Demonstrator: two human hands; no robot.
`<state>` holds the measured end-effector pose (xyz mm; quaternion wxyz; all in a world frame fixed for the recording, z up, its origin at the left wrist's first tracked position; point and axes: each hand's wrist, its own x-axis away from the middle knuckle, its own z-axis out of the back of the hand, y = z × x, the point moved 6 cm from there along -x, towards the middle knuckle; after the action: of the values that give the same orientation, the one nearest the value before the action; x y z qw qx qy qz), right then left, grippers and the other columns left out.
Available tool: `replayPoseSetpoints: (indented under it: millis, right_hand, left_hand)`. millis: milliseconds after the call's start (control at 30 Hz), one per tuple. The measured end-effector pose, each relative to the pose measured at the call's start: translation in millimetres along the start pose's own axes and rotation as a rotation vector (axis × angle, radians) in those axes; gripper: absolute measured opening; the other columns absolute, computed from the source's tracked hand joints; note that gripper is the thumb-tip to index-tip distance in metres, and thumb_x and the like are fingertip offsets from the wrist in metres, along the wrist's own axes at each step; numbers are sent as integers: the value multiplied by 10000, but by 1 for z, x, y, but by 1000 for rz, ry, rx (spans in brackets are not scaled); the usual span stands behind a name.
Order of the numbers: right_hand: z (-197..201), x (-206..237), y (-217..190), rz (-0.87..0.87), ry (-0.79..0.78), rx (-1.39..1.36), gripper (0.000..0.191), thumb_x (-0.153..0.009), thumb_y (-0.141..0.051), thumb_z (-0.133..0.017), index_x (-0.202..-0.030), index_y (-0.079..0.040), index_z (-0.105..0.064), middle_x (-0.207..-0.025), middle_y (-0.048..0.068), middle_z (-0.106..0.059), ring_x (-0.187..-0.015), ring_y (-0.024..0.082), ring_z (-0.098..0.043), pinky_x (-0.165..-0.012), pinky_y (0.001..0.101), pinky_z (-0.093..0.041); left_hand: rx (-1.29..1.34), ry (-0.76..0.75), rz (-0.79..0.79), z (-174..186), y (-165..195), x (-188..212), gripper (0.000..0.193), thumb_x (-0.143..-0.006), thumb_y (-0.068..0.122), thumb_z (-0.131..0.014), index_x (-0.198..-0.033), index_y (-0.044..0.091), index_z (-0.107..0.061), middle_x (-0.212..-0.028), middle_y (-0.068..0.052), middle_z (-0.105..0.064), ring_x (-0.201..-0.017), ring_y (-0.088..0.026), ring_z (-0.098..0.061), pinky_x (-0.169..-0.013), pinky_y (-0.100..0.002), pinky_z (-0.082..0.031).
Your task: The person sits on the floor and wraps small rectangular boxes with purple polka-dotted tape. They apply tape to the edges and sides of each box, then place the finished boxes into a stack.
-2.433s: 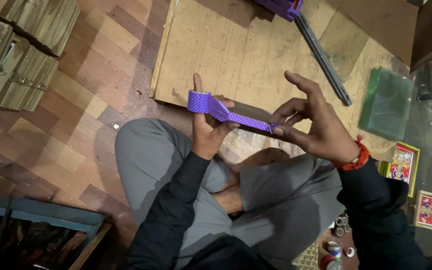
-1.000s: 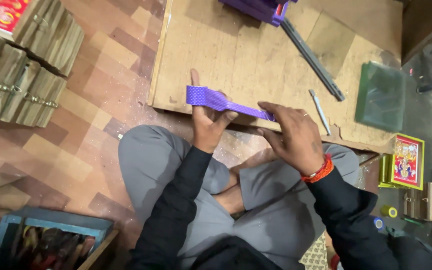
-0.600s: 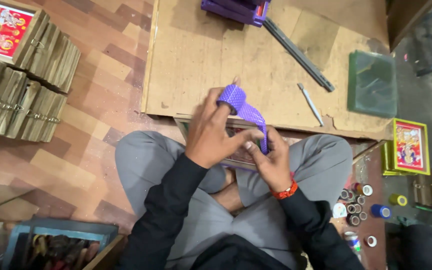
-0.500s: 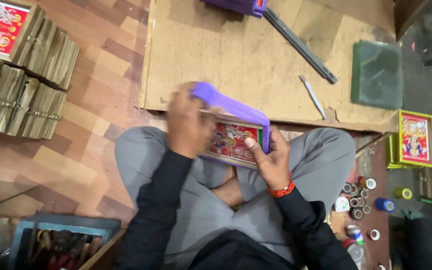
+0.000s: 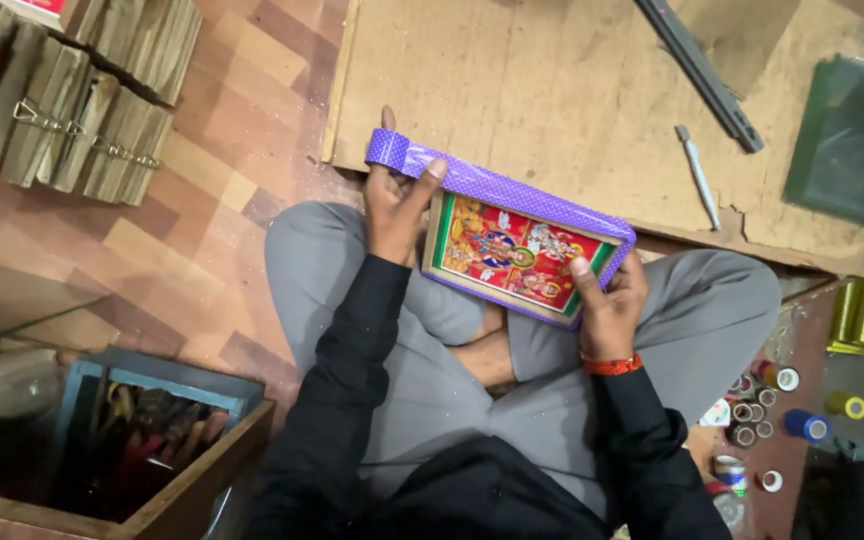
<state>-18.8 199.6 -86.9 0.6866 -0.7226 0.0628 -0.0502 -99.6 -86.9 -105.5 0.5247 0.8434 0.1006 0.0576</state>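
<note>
The framed picture lies tilted across the seated person's lap, just on the near side of the wooden board, its edges wrapped in purple dotted tape. The left hand grips the frame's left end, thumb pressing the loose tape loop at that corner, while the right hand clasps the frame's lower right corner, thumb laid on its face. Beyond the frame, a small pen-like tool and a dark metal bar lie on the board.
</note>
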Motion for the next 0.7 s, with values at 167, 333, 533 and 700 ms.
replayPoseSetpoints:
  millis: [167,333,533,700]
  right_hand:
    - [-7,1,3,23,-19,-11,357,-1003,-105,-726,-1316,-12,-580,-1174,53,-712,-1029,100,-670,-933,267,-543]
    - [-9,0,4,-9,-9,-14,382,-988,-100,-727,-1330,-20,-579,-1183,51,-714,-1037,101,-670,-950,267,-539]
    - [-8,1,9,-81,-38,34,353,-990,-95,-720,-1303,-6,-585,-1159,59,-725,-1039,113,-673,-957,278,-537]
    - [14,-34,-24,-88,-58,-7,318,-1067,-239,-647,-1257,14,-686,-1000,7,-673,-907,67,-607,-805,233,-503]
  left_hand:
    - [4,7,-80,-1,6,6,932,-970,46,-756,-1686,63,-160,-1060,9,-594,-934,-76,-588,-880,-243,-547]
    - [-172,47,-120,-1,22,14,893,-990,53,-746,-1686,77,-186,-1004,6,-622,-870,-63,-580,-796,-231,-547]
    - [-119,54,-139,2,21,15,880,-998,46,-742,-1687,70,-195,-1010,-3,-630,-874,-70,-578,-802,-236,-540]
    - [72,8,-212,0,11,13,930,-1021,32,-746,-1720,69,-135,-1118,0,-547,-956,-82,-513,-896,-236,-480]
